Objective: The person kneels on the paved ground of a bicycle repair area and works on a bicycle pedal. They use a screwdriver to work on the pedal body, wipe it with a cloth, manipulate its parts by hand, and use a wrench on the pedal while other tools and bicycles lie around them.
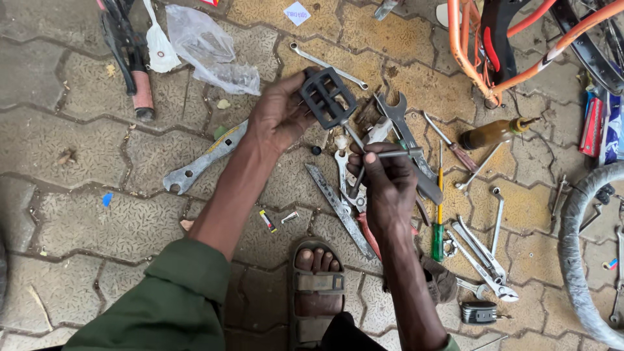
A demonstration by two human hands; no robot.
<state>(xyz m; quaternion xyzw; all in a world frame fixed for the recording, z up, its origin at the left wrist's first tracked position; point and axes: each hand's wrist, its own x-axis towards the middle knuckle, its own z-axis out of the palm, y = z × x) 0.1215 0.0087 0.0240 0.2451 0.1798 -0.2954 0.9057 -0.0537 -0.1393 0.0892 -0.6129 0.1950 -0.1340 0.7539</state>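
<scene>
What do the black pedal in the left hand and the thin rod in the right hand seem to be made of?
Pedal: probably hard plastic or painted metal; it is matte black with a moulded open frame, held in the left hand. Rod: likely bare steel; it is grey with a dull shine, pinched in the right hand.

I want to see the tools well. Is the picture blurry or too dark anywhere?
Head view: soft, even daylight with faint shadows and no strong glare; the left hand holding the black pedal and the right hand look sharp; the paving curves slightly near the edges.
</scene>
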